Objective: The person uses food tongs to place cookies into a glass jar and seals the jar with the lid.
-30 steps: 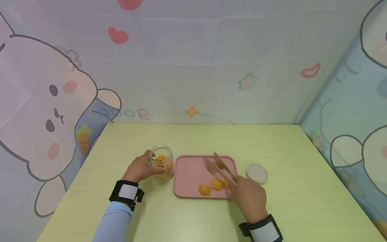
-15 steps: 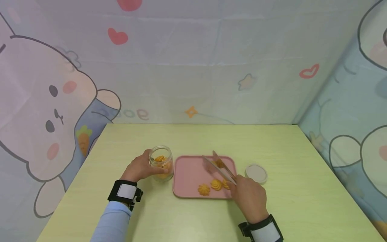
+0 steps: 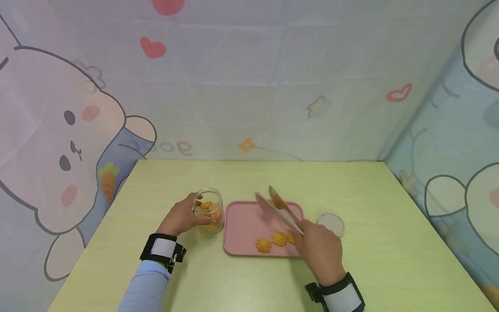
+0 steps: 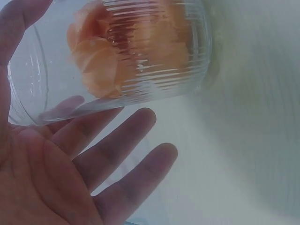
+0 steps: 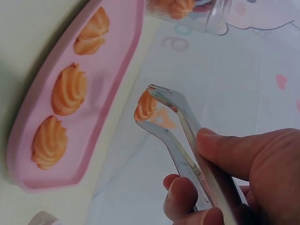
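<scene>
My left hand [image 3: 180, 219] holds a clear glass jar [image 3: 217, 207] upright on the table, thumb on the near side. Piped swirl cookies [image 4: 101, 65] show through its ribbed wall, and its mouth has no lid on it. In my right hand [image 3: 321, 251] is a pair of metal tongs [image 3: 289, 216], raised over the pink tray [image 3: 239, 225]. The right wrist view shows a single swirl cookie [image 5: 146, 106] pinched between the tong tips. On the tray's near edge lie three more cookies [image 3: 263, 245], one partly behind my right hand in the head view.
A white round lid [image 3: 331, 223] lies right of the tray, partly hidden by my right hand. The pale yellow-green table [image 3: 187, 277] ends at a printed cloth backdrop [image 3: 249, 86] behind and at the right.
The tongs with the cookie have risen and shifted slightly left over the tray. My left hand and the jar stay in place.
</scene>
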Motion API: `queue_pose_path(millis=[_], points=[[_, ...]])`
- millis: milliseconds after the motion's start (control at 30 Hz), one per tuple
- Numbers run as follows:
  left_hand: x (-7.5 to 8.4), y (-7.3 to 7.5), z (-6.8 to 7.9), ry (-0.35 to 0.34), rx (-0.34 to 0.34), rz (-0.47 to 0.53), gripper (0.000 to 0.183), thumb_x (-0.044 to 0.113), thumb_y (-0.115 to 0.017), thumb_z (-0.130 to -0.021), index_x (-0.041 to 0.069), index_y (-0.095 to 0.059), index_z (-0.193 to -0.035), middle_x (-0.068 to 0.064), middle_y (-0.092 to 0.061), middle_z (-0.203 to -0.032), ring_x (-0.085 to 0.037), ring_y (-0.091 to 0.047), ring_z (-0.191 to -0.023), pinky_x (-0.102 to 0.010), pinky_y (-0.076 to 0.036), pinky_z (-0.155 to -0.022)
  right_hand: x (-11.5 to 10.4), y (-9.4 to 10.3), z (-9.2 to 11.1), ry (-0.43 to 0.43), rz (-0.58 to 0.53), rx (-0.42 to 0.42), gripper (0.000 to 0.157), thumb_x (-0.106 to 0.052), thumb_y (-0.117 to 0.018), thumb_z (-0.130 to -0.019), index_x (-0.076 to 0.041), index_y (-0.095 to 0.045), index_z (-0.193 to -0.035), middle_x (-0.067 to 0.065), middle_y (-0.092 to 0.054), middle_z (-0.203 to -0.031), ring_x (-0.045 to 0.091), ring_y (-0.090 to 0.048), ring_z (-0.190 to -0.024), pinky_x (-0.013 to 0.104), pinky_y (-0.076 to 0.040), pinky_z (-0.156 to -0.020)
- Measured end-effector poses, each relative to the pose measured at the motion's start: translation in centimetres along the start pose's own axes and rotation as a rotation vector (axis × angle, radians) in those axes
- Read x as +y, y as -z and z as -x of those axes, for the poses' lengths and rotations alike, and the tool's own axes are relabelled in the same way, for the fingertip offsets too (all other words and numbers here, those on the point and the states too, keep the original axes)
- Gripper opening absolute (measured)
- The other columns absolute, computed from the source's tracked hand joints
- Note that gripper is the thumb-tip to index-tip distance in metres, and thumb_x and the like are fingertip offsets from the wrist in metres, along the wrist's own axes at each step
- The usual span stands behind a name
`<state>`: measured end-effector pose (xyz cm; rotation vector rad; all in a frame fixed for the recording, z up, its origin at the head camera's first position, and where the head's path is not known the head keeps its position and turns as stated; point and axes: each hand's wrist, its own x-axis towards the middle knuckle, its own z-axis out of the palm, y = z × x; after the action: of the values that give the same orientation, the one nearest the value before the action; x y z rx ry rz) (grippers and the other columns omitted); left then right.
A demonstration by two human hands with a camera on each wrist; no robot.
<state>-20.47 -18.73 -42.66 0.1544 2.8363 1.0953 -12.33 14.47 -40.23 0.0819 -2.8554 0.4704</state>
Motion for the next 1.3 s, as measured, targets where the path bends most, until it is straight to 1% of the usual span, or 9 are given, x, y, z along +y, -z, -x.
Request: queue_pose_path(millis=[167,300,467,600,700,867,1000,1133,1300], points=[[-0.3,-0.1,-0.1,0.002,0.002,0.011,0.089,0.046,-0.084,-0.063,0.003,-0.047,-0.132,-0.019,-0.062,-0.123,-0.032,-0.056,-0.105,-0.05,-0.048,-0.085,-0.9,0.6,-0.5,0.033,-0.011,0.044,0.029,-0.032,-0.073,-0.081,-0.009,-0.06,-0.071,0.002,-0.049,-0.049,0.017,-0.041,-0.039,0.028,-0.025,-0.033],[-0.5,-0.2,-0.2,-0.001,-0.001,0.018,0.09,0.046,-0.084,-0.063,0.002,-0.047,-0.132,-0.019,-0.061,-0.124,-0.031,-0.057,-0.105,-0.049,-0.048,-0.085,-1.8,1.1,-1.0,0.083,-0.013,0.102,0.027,-0.032,-0.073,-0.081,-0.007,-0.066,-0.076,0.002,-0.05,-0.047,0.015,-0.04,-0.037,0.027,-0.024,-0.03],[-0.4,-0.1,-0.2,-0.006,0.003,0.014,0.089,0.045,-0.084,-0.063,0.002,-0.047,-0.131,-0.019,-0.061,-0.124,-0.031,-0.057,-0.104,-0.049,-0.048,-0.084,-3.0,1.7,-1.5,0.102,-0.025,0.11,0.03,-0.032,-0.073,-0.082,-0.005,-0.072,-0.094,0.002,-0.051,-0.046,0.015,-0.039,-0.035,0.024,-0.022,-0.03],[-0.3,-0.1,-0.1,-0.008,0.007,0.004,0.088,0.044,-0.084,-0.062,0.002,-0.048,-0.13,-0.019,-0.062,-0.122,-0.031,-0.057,-0.103,-0.049,-0.048,-0.084,-3.9,2.2,-1.7,0.111,-0.044,0.102,0.035,-0.032,-0.073,-0.082,-0.006,-0.072,-0.106,0.002,-0.052,-0.048,0.014,-0.039,-0.035,0.024,-0.023,-0.031],[-0.4,-0.1,-0.2,-0.008,0.008,-0.006,0.088,0.045,-0.084,-0.062,0.002,-0.048,-0.129,-0.019,-0.062,-0.121,-0.031,-0.057,-0.102,-0.05,-0.048,-0.084,-4.4,2.5,-1.8,0.118,-0.059,0.099,0.032,-0.031,-0.073,-0.082,-0.006,-0.072,-0.102,0.001,-0.052,-0.049,0.014,-0.04,-0.037,0.025,-0.024,-0.031],[-0.6,-0.1,-0.4,-0.006,0.007,-0.018,0.088,0.046,-0.084,-0.062,0.002,-0.048,-0.129,-0.019,-0.063,-0.119,-0.031,-0.057,-0.103,-0.049,-0.048,-0.085,-5.0,2.7,-2.0,0.132,-0.061,0.095,0.025,-0.031,-0.073,-0.083,-0.006,-0.071,-0.088,0.0,-0.048,-0.047,0.014,-0.039,-0.036,0.024,-0.024,-0.032],[-0.5,-0.1,-0.3,-0.005,0.005,-0.021,0.087,0.046,-0.084,-0.062,0.002,-0.048,-0.128,-0.019,-0.063,-0.118,-0.031,-0.057,-0.103,-0.05,-0.048,-0.085,-5.6,2.8,-2.2,0.147,-0.044,0.09,0.026,-0.033,-0.072,-0.083,-0.007,-0.069,-0.081,-0.001,-0.047,-0.047,0.014,-0.038,-0.036,0.024,-0.023,-0.032],[-0.4,-0.1,-0.3,-0.004,0.005,-0.022,0.087,0.045,-0.084,-0.062,0.002,-0.048,-0.128,-0.019,-0.063,-0.118,-0.031,-0.057,-0.102,-0.05,-0.048,-0.085,-6.3,2.9,-2.4,0.173,-0.028,0.098,0.028,-0.035,-0.071,-0.084,-0.007,-0.07,-0.083,-0.001,-0.05,-0.049,0.014,-0.04,-0.037,0.024,-0.024,-0.031],[-0.2,-0.1,-0.2,-0.003,0.006,-0.021,0.084,0.044,-0.085,-0.062,0.003,-0.049,-0.126,-0.019,-0.063,-0.118,-0.031,-0.057,-0.101,-0.05,-0.048,-0.085,-7.3,3.0,-2.5,0.206,-0.013,0.117,0.028,-0.036,-0.07,-0.084,-0.008,-0.07,-0.082,0.0,-0.054,-0.051,0.014,-0.043,-0.04,0.026,-0.03,-0.03]])
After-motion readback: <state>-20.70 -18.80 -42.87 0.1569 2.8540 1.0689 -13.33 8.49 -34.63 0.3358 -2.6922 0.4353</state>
